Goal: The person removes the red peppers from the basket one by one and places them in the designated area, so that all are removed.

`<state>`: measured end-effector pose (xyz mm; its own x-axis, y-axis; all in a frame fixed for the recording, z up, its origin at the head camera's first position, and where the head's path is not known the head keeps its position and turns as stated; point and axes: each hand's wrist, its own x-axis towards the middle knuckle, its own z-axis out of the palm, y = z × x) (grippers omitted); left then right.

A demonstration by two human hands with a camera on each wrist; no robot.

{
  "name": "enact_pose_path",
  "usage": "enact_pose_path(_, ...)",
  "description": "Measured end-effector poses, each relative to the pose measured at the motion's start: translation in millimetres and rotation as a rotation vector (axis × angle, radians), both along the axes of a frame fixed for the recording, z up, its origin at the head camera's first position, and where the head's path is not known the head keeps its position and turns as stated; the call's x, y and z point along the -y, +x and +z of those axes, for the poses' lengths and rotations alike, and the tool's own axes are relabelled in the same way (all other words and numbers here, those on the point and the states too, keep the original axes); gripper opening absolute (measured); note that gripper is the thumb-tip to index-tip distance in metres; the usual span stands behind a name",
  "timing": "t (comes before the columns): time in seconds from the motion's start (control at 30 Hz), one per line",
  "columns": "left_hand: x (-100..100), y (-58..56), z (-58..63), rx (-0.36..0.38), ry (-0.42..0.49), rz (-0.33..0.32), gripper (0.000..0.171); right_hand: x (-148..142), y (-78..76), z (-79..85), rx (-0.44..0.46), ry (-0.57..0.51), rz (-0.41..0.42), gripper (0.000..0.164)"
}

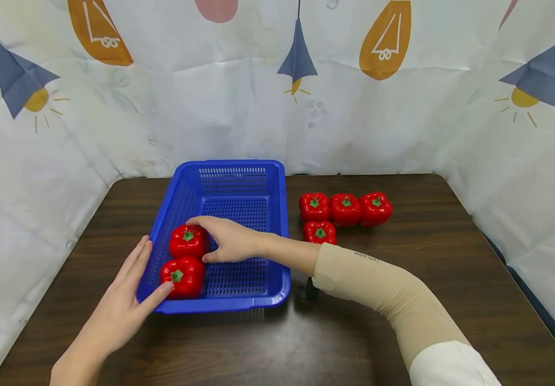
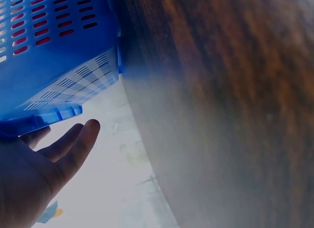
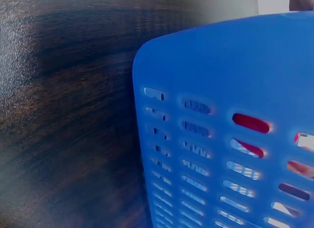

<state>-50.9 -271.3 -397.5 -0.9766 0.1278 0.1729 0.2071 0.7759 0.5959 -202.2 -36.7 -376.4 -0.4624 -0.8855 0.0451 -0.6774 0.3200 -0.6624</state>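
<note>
A blue plastic basket [image 1: 281, 206] with slotted walls stands on the table, left of centre in the head view. Inside it, along the left wall, sit a near red bell pepper [image 1: 188, 280] and a far red bell pepper [image 1: 184, 247], one behind the other. My right hand [image 1: 229, 241] reaches over the basket's right rim and holds the far pepper between thumb and fingers. At the left rim, my left hand [image 1: 120, 308] lies with fingers extended, its thumb reaching over the rim beside the near pepper. In the left wrist view, straight fingers [image 2: 73, 149] show below the basket's rim.
Right of the basket, several red bell peppers [image 1: 345, 209] stand in a row, with another red bell pepper [image 1: 320, 232] in front, partly behind my right forearm. A small black object [image 1: 308, 292] lies beneath that forearm. Patterned white cloth [image 1: 239, 118] hangs around the brown table [image 1: 277, 354].
</note>
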Motion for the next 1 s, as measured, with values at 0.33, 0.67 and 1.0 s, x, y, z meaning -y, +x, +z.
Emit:
enact_pose_path(0.33,-0.1,-0.2,0.7,-0.001,0.02,-0.004,0.091,-1.9,-3.6,-1.0,-0.032,0.046,-0.063,0.077)
enact_pose_path(0.67,-0.3,0.0,-1.1,-0.004,0.019,0.0,0.091,-4.7,-10.8,-0.4,-0.03,0.123,-0.088,0.082)
enact_pose_path(1.0,-0.9,0.9,-2.1,-0.012,0.027,-0.001,0.091,-4.8,-15.1,0.0,0.009,0.072,-0.077,0.071)
